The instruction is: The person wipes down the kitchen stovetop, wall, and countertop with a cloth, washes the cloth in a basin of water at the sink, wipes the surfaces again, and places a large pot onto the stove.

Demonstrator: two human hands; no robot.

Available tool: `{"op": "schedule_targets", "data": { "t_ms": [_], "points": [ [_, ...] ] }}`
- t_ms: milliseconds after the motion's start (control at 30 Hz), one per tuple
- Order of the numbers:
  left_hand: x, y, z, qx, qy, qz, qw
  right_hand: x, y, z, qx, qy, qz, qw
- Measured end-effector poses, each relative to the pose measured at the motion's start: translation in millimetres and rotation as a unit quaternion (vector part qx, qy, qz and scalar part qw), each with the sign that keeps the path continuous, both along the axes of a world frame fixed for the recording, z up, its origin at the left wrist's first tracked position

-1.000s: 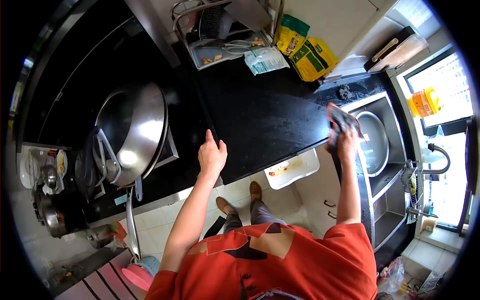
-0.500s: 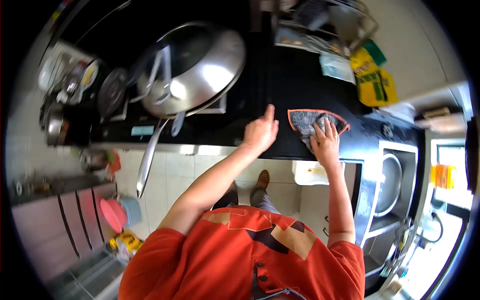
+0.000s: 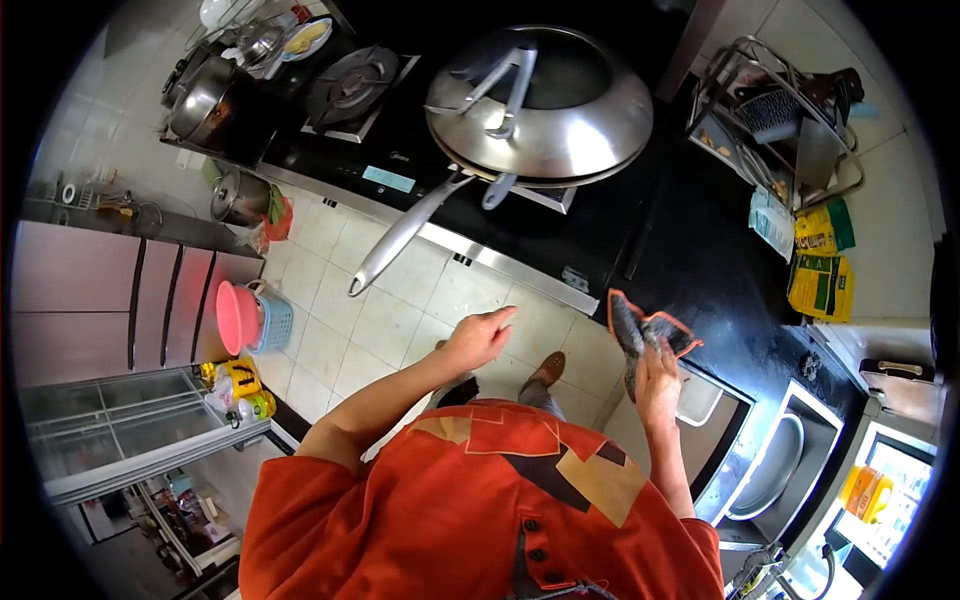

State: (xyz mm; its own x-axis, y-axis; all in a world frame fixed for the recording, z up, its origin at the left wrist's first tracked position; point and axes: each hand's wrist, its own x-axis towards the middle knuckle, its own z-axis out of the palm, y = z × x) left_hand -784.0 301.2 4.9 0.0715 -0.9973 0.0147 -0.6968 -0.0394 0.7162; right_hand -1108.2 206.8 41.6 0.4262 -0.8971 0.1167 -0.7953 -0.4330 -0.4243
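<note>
My right hand [image 3: 657,388] grips a grey cleaning cloth [image 3: 628,325] with orange edging. The cloth is bunched up, its corners sticking out past my fingers, at the front edge of the black countertop [image 3: 690,270]. In front of my body, over the tiled floor, is my left hand [image 3: 478,340]. Its fingers are curled in and I see nothing in them. Beyond it, a steel wok [image 3: 400,232] with a long handle rests on the stove under a domed lid [image 3: 590,125].
A gas burner [image 3: 352,85] and a dark pot [image 3: 208,100] are on the left. At the back right stand a utensil rack [image 3: 745,45] and yellow packets [image 3: 822,285]. The sink [image 3: 800,400] holds a round metal basin [image 3: 775,470]. A pink basin [image 3: 236,318] sits by the cabinets.
The cloth was spread on the countertop under my right hand; now it is gathered up at the edge. My left hand has drawn back from the counter and curled. The view has turned.
</note>
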Motion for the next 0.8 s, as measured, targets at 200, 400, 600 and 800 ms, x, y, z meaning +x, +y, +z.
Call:
{"op": "schedule_targets", "data": {
  "t_ms": [200,400,600,800],
  "points": [
    [84.1,53.4,-13.4,0.037,0.035,0.094,0.994,82.7,48.5,18.7,0.097,-0.141,-0.076,0.982],
    [190.0,137.4,-25.2,0.026,0.065,0.122,0.99,173.0,42.6,-29.4,0.001,-0.267,-0.272,0.924],
    [325.1,260.0,-46.6,0.026,0.037,0.276,0.96,262.3,9.6,-66.1,-0.041,-0.19,-0.415,0.889],
    [403.4,310.7,-74.8,0.03,0.099,0.413,0.905,345.1,20.9,-77.0,-0.03,-0.233,-0.396,0.888]
  ]
}}
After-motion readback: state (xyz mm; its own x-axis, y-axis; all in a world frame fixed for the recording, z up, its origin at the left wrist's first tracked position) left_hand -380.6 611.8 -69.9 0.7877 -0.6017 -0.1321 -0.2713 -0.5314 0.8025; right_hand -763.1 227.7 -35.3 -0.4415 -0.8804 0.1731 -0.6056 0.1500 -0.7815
